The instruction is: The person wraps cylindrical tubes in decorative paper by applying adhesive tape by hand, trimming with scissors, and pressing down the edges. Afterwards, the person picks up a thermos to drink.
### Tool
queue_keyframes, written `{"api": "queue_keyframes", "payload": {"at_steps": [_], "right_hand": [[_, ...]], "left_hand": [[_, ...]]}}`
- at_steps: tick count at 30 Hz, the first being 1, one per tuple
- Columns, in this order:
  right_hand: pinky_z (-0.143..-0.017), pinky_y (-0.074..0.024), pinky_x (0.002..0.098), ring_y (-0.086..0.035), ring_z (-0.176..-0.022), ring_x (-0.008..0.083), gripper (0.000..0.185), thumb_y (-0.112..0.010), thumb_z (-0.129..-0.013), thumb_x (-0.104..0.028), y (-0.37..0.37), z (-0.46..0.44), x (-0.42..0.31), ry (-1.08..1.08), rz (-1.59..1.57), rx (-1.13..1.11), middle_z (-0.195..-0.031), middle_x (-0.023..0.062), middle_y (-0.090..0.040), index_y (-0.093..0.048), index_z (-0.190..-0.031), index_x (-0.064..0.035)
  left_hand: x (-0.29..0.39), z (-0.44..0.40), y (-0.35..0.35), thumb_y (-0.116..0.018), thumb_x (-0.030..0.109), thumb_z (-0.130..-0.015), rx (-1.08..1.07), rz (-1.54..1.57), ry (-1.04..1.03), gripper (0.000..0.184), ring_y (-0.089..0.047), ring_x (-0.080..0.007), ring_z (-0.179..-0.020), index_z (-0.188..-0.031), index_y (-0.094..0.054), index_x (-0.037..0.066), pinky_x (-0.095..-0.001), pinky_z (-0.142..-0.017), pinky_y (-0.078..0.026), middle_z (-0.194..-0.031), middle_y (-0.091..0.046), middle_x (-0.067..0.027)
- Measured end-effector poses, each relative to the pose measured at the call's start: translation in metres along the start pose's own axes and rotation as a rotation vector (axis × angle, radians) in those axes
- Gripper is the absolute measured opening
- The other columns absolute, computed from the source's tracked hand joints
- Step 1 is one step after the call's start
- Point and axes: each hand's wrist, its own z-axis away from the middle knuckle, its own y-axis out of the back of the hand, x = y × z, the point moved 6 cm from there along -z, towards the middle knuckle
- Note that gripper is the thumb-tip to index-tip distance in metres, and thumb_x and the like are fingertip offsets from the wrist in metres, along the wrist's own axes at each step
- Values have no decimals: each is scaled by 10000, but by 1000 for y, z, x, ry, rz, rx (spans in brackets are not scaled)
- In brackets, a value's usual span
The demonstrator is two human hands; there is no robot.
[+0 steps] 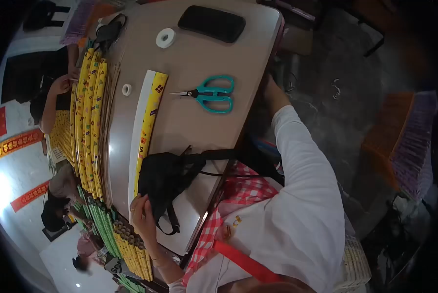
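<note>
My left hand (143, 220) rests at the near end of a long strip of yellow patterned paper with a white margin (149, 115). Its fingers are loosely extended and slightly apart, touching the strip's end, with no clear grip. My right hand (269, 88) is down at the table's edge, in shadow, and its fingers are hidden. Beside the strip lie scissors with teal handles (214, 94), blades slightly apart. A black cloth bag with straps (165, 173) partly covers the strip's lower part.
On the table (194, 58) are a white tape roll (165, 38), a smaller roll (126, 90) and a black case (211, 23). Yellow wrapped sticks (89, 122) and green ones (101, 224) line the far side. Co-workers sit opposite; one person's arm (53, 102) reaches toward the sticks.
</note>
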Motion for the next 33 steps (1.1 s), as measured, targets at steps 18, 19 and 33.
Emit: {"api": "queue_keyframes", "payload": {"at_steps": [18,19,33], "right_hand": [[-1027,-145,591,-402,-1218,379,647,-263,-922,-525,-12,272,166,-647,65,39,-1308,224,-453,-481,-1253,-13],[-1027,-145,591,-402,-1218,379,647,-263,-922,-525,-28,242,243,-645,70,44,-1308,224,-453,-481,-1253,-13],[-669,-489,409,-603,-746,302,83,-552,-779,-84,22,333,49,798,1036,-56,-784,136,-623,-624,-799,-48]], "left_hand": [[-15,25,30,-572,3,-857,199,-196,-55,190,-577,-267,-1028,-1036,-637,3,-370,-875,-457,-1071,-617,-125],[-17,24,29,-568,-2,-859,218,-168,-104,189,-577,-266,-1032,-1035,-637,2,-371,-872,-462,-1071,-616,-125],[-65,82,56,-595,-19,-841,458,-8,86,176,-590,-235,-1020,-1005,-651,11,-322,-858,-460,-1046,-626,-114]]}}
